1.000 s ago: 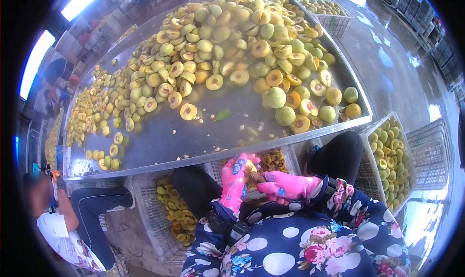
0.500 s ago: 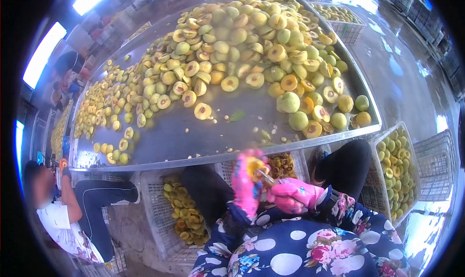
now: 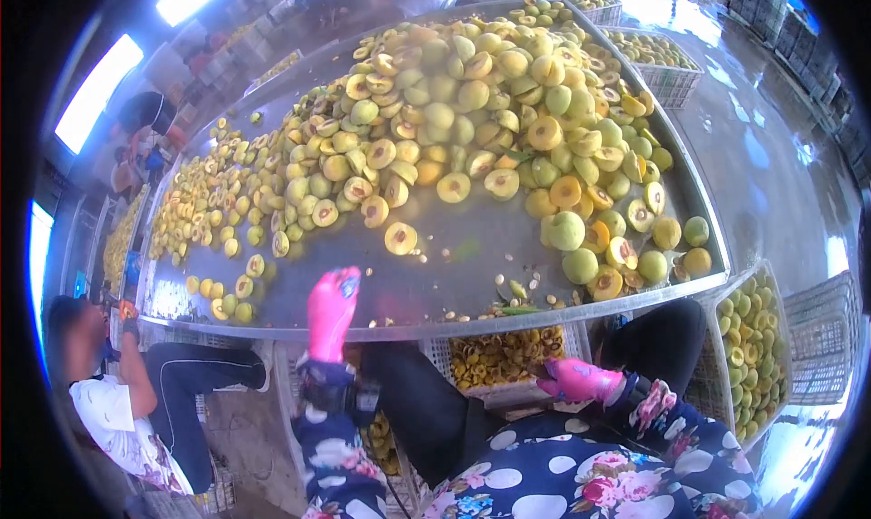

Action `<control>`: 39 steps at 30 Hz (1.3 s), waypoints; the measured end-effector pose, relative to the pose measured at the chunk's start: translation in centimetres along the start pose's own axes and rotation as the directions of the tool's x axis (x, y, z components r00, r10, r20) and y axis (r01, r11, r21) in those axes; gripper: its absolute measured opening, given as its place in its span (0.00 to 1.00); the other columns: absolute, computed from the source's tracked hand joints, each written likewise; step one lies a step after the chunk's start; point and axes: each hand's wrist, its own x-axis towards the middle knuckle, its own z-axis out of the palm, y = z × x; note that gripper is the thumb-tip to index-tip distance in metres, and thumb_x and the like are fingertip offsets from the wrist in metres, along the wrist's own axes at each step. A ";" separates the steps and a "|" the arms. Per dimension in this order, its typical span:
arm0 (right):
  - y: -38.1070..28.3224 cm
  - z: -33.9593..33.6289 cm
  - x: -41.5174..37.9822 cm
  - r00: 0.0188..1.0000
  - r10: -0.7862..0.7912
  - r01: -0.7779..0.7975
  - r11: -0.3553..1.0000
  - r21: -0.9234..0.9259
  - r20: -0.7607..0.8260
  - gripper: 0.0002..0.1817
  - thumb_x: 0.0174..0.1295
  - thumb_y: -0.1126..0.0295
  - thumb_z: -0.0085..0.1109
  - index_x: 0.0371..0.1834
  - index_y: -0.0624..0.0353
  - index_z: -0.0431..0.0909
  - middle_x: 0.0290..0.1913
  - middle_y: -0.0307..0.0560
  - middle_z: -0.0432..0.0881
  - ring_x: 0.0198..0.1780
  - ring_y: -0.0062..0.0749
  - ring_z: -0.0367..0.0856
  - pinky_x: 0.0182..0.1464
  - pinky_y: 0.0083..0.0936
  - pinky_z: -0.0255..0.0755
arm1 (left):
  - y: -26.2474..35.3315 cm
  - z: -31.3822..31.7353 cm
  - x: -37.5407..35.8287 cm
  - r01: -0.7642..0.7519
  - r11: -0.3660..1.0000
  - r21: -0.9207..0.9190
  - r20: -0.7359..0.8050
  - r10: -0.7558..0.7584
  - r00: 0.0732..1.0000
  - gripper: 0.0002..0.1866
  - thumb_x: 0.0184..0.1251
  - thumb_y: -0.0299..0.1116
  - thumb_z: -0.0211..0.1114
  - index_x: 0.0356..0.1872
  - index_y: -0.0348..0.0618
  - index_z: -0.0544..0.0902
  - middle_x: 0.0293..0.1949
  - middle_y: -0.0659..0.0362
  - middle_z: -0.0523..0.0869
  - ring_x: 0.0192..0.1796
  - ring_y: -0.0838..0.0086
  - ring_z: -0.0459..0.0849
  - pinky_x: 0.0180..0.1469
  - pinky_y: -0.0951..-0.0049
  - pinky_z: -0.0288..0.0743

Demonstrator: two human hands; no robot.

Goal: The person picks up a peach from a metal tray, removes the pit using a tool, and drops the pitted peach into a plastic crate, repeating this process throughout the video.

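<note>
My left hand (image 3: 332, 314), in a pink glove, is raised at the near edge of the metal table (image 3: 508, 218). Its fingers are bunched together and no fruit shows in them. Beyond it lies a large heap of halved yellow-green stone fruit (image 3: 400, 239), some with brown pits showing. My right hand (image 3: 581, 381), also pink-gloved, is low beside the crate of orange-brown fruit pieces (image 3: 506, 354) under the table edge. It is closed around a small metal tool, now mostly hidden by the fingers.
A crate of yellow-green fruit (image 3: 749, 351) stands at the right, with stacked crates (image 3: 824, 337) beside it. More fruit crates (image 3: 655, 61) stand beyond the table. At the left sits a co-worker in a white shirt (image 3: 104, 415). Small pale pits and a leaf (image 3: 467, 249) lie on the table.
My hands have parted. The left has moved left and up to the table edge, and the fruit half it held is gone from it. The right has lowered slightly and moved right.
</note>
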 end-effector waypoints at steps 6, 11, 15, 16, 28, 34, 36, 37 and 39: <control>-0.7 -0.5 -1.2 0.998 0.056 -0.052 0.978 0.203 -0.013 0.17 0.63 0.58 0.52 0.40 0.63 0.67 0.23 0.48 0.77 0.23 0.31 0.77 0.24 0.27 0.71 | 0.1 10.2 9.0 0.343 0.937 -0.067 0.309 -0.308 0.900 0.18 0.57 0.41 0.65 0.41 0.37 0.80 0.24 0.57 0.82 0.23 0.76 0.79 0.22 0.75 0.70; -2.3 -1.9 -3.0 0.978 -0.126 0.181 0.908 0.378 -0.166 0.16 0.64 0.58 0.51 0.39 0.62 0.67 0.22 0.46 0.77 0.20 0.31 0.75 0.24 0.26 0.70 | 3.6 11.0 7.1 0.450 0.794 -0.409 0.504 -0.215 0.837 0.15 0.54 0.31 0.67 0.43 0.37 0.79 0.28 0.58 0.83 0.23 0.78 0.79 0.23 0.81 0.72; -5.3 -3.9 -4.4 0.991 -0.093 0.137 0.712 0.689 -0.101 0.15 0.67 0.61 0.48 0.51 0.58 0.67 0.26 0.35 0.73 0.21 0.16 0.70 0.26 0.14 0.67 | 6.8 9.0 0.3 0.660 0.270 -0.701 0.654 -0.124 0.746 0.18 0.59 0.30 0.61 0.49 0.35 0.75 0.42 0.53 0.81 0.38 0.71 0.80 0.35 0.73 0.76; -6.4 -4.3 -4.7 0.989 -0.101 0.148 0.707 0.692 -0.108 0.16 0.67 0.61 0.48 0.52 0.58 0.66 0.26 0.35 0.73 0.21 0.15 0.69 0.25 0.14 0.66 | 7.4 8.7 -1.5 0.696 0.066 -0.715 0.692 -0.075 0.718 0.18 0.60 0.30 0.59 0.50 0.34 0.74 0.45 0.50 0.80 0.42 0.68 0.80 0.40 0.69 0.77; -9.2 -3.3 -7.2 0.916 -0.236 0.361 0.837 0.411 -0.324 0.12 0.67 0.65 0.48 0.46 0.62 0.66 0.22 0.36 0.71 0.20 0.16 0.69 0.23 0.17 0.64 | 12.4 8.7 -12.0 0.627 -0.175 -0.759 0.615 0.122 0.779 0.24 0.70 0.38 0.45 0.63 0.36 0.63 0.56 0.45 0.73 0.53 0.61 0.75 0.57 0.62 0.69; -8.7 -1.9 -6.9 0.883 -0.242 0.411 0.811 0.416 -0.402 0.11 0.65 0.65 0.50 0.42 0.62 0.67 0.20 0.43 0.73 0.22 0.26 0.73 0.26 0.28 0.67 | 13.2 8.4 -13.5 0.560 -0.078 -0.825 0.557 0.058 0.828 0.23 0.72 0.41 0.43 0.62 0.40 0.65 0.55 0.48 0.74 0.53 0.63 0.75 0.56 0.63 0.70; -9.0 -1.7 -7.1 0.866 -0.264 0.431 0.825 0.365 -0.425 0.11 0.65 0.66 0.50 0.43 0.63 0.66 0.21 0.44 0.74 0.22 0.29 0.74 0.26 0.28 0.67 | 13.4 8.5 -13.8 0.543 -0.059 -0.838 0.544 0.008 0.839 0.22 0.72 0.42 0.44 0.61 0.40 0.67 0.54 0.49 0.75 0.52 0.64 0.76 0.54 0.63 0.71; -9.2 -1.7 -7.2 0.857 -0.275 0.440 0.831 0.340 -0.437 0.11 0.65 0.67 0.50 0.43 0.63 0.66 0.21 0.45 0.75 0.22 0.31 0.75 0.26 0.28 0.68 | 13.4 8.5 -13.9 0.546 -0.060 -0.836 0.548 -0.023 0.836 0.22 0.72 0.42 0.45 0.60 0.40 0.68 0.53 0.49 0.75 0.51 0.65 0.76 0.53 0.63 0.72; -9.4 -1.5 -7.0 0.844 -0.268 0.416 0.873 0.253 -0.465 0.12 0.64 0.67 0.50 0.43 0.65 0.66 0.21 0.49 0.75 0.23 0.37 0.77 0.26 0.30 0.68 | 13.6 8.7 -14.1 0.531 -0.080 -0.844 0.536 -0.066 0.842 0.21 0.71 0.41 0.48 0.58 0.39 0.70 0.52 0.49 0.76 0.49 0.65 0.77 0.51 0.63 0.74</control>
